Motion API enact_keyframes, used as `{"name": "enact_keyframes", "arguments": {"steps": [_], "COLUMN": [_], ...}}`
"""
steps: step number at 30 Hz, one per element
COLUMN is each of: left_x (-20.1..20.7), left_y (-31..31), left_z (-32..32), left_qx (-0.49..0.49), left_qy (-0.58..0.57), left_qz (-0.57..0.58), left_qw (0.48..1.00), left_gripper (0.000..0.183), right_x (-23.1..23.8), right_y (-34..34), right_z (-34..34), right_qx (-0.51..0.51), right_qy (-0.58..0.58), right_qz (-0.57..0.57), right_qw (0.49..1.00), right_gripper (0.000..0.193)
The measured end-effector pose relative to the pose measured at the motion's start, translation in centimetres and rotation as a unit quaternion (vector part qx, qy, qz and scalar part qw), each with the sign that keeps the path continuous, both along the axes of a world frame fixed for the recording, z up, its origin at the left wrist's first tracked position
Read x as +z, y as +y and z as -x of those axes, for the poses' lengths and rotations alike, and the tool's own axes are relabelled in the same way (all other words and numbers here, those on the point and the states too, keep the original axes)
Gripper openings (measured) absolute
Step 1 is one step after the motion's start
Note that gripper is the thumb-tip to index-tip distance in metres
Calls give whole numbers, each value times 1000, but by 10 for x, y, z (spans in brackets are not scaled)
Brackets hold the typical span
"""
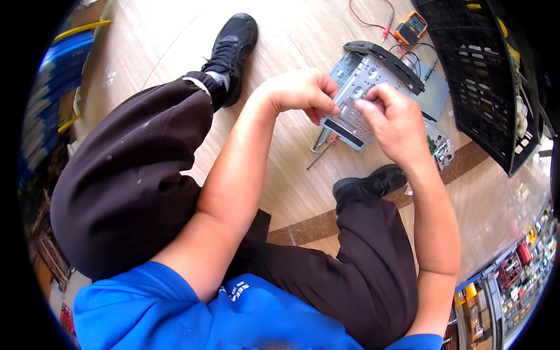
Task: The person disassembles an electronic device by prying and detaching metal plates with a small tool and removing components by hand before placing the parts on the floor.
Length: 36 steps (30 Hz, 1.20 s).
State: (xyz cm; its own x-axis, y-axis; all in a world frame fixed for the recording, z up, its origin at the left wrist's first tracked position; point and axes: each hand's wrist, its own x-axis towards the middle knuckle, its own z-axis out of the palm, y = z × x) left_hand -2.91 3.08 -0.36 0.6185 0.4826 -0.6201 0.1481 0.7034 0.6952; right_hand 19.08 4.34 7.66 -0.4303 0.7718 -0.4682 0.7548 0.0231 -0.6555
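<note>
A silver perforated metal chassis with a curved black front panel is in front of me on the floor, tilted. My left hand is at its left edge, thumb and fingers closed on that edge. Over its right side is my right hand, with thumb and forefinger pinched together just above the metal; whatever they hold, if anything, is too small to make out. A thin screwdriver-like shaft sticks out from under the chassis's near end. A green circuit board lies partly hidden behind my right hand.
An orange and black multimeter with a red probe lies beyond the chassis. A black plastic crate stands at the right. My shoes are on the tiled floor either side. Blue stacked items are at far left, shelves at lower right.
</note>
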Motion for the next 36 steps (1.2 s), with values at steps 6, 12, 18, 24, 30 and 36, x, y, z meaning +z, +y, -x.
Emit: {"name": "enact_keyframes", "arguments": {"steps": [6, 12, 18, 24, 30, 36], "left_x": [4, 6, -1, 5, 6, 1], "left_y": [-1, 2, 0, 2, 1, 0], "left_z": [-4, -8, -2, -5, -2, -3], "left_qx": [12, 7, -10, -19, -10, -12], "left_qy": [51, 53, 4, 12, 17, 23], "left_qz": [-40, -34, -25, -14, -8, -10], "left_qw": [998, 998, 1000, 1000, 1000, 1000], "left_gripper": [20, 20, 22, 24, 22, 21], "right_x": [22, 27, 23, 4, 2, 0], "right_y": [1, -8, -32, -50, -46, -44], "right_z": [-32, -39, -40, -15, -4, -3], "right_qx": [-112, -104, -152, -134, -27, -21], "right_qy": [143, 148, 223, 305, 286, 274], "right_qz": [-61, -102, -44, -135, -227, -230], "right_qw": [981, 978, 962, 933, 930, 934], "right_gripper": [27, 22, 12, 17, 24, 24]}}
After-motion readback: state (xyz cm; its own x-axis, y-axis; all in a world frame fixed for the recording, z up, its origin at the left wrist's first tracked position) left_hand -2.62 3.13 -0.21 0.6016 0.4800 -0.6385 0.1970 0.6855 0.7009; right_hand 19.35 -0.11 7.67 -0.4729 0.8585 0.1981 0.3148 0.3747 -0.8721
